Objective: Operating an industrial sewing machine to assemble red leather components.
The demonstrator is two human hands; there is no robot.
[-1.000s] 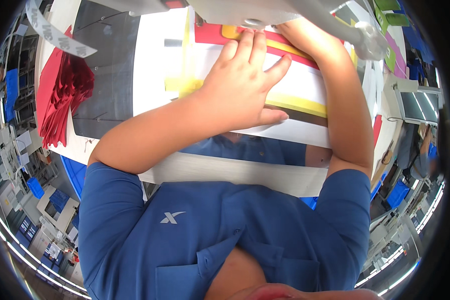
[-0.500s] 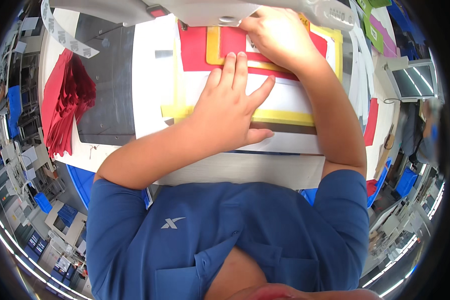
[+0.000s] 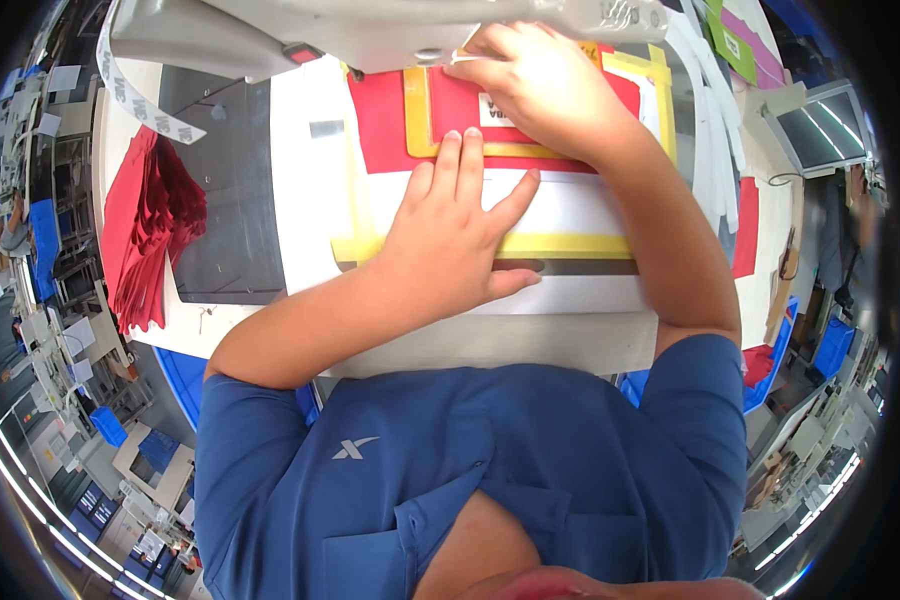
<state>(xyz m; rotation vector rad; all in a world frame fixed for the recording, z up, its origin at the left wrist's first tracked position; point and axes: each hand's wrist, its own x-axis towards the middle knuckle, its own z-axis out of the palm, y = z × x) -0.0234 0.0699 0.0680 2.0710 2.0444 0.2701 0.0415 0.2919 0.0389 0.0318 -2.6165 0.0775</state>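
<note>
My left hand (image 3: pixel 448 220) lies flat with its fingers spread. Its longest fingertips touch the lower edge of a yellow frame (image 3: pixel 419 115), and its palm rests over a white sheet (image 3: pixel 560 205). The frame sits on a piece of red fabric (image 3: pixel 378 125), more of which shows inside it along with a small white label (image 3: pixel 494 110). My right hand (image 3: pixel 545 95) reaches over the frame's right part, fingers bent and drawn together under the grey machine arm (image 3: pixel 370 35). Whatever lies between those fingertips is hidden.
A stack of red fabric pieces (image 3: pixel 150 235) hangs at the table's left, beside a dark plate (image 3: pixel 225 200). Yellow tape (image 3: pixel 570 246) edges the white sheet. White strips (image 3: pixel 715 130) and a small screen (image 3: pixel 825 130) are at right. A blue bin (image 3: pixel 775 355) stands below the table's right edge.
The whole view has shifted slightly. My right fingers have moved left across the frame, showing more of the white label. My left hand keeps its place on the frame's edge.
</note>
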